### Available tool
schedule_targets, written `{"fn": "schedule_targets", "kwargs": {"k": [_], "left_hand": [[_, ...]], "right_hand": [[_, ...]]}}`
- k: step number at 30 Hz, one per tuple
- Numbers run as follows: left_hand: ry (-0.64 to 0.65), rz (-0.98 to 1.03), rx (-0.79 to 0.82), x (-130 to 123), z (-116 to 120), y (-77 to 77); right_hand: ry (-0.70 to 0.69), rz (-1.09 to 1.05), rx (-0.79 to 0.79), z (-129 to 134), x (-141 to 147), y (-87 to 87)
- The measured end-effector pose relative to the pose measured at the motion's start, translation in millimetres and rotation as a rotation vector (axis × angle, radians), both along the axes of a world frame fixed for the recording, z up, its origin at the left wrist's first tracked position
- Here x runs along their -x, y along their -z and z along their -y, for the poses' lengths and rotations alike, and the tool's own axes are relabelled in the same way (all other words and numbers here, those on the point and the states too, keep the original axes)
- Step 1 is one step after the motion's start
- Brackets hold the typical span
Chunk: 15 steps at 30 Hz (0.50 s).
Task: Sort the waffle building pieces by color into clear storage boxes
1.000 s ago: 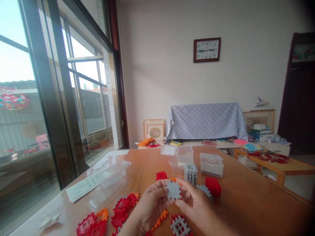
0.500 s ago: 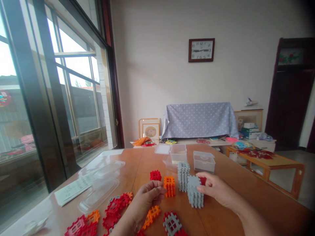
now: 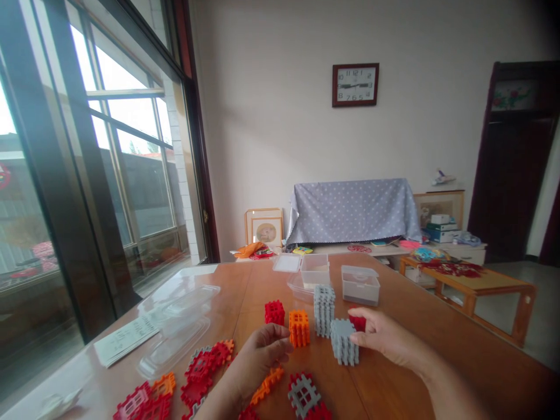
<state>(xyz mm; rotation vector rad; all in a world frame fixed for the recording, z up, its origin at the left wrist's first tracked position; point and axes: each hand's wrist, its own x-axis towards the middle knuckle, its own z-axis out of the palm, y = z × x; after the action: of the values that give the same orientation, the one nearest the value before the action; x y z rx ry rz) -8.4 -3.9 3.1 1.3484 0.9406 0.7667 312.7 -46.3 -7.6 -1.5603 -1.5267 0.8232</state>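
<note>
My right hand [image 3: 378, 332] is at the short stack of grey lattice tiles [image 3: 345, 343], its thumb by the stack's upper right edge and its index finger apart from the thumb. Partly hidden behind those fingers is a red block of tiles [image 3: 357, 319]. My left hand [image 3: 269, 350] has its fingers curled together just left of the orange tile stack [image 3: 299, 328]; whether anything is between them is hidden. Behind stand a taller grey tile stack [image 3: 324, 312] and a red tile stack [image 3: 275, 312].
Loose red tiles [image 3: 199, 366], orange tiles [image 3: 268, 382] and a grey tile [image 3: 303, 394] lie near me. Clear plastic lids [image 3: 175, 347] and a paper [image 3: 126, 338] are at left. Clear boxes [image 3: 361, 286] stand farther back. A polka-dot cloth [image 3: 354, 210] hangs by the wall.
The top of the short grey stack sits lower, and my right thumb and index finger are slightly farther from it. My left hand has barely moved. The whole view has shifted a little.
</note>
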Motion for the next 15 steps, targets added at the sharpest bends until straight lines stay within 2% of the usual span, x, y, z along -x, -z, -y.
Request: {"fn": "schedule_targets", "kwargs": {"k": [4, 8, 12, 15], "left_hand": [[0.098, -0.227, -0.167, 0, 2, 7.8], [0.211, -0.520, -0.370, 1, 13, 5.1], [0.349, -0.611, -0.475, 2, 21, 2.3], [0.359, -0.620, -0.509, 2, 21, 5.2]], "right_hand": [[-0.062, 0.043, -0.068, 1, 14, -6.4], [-0.203, 0.064, 0.008, 10, 46, -13.9], [-0.284, 0.153, 0.111, 15, 71, -7.5], [-0.322, 0.250, 0.159, 14, 83, 2.7]]}}
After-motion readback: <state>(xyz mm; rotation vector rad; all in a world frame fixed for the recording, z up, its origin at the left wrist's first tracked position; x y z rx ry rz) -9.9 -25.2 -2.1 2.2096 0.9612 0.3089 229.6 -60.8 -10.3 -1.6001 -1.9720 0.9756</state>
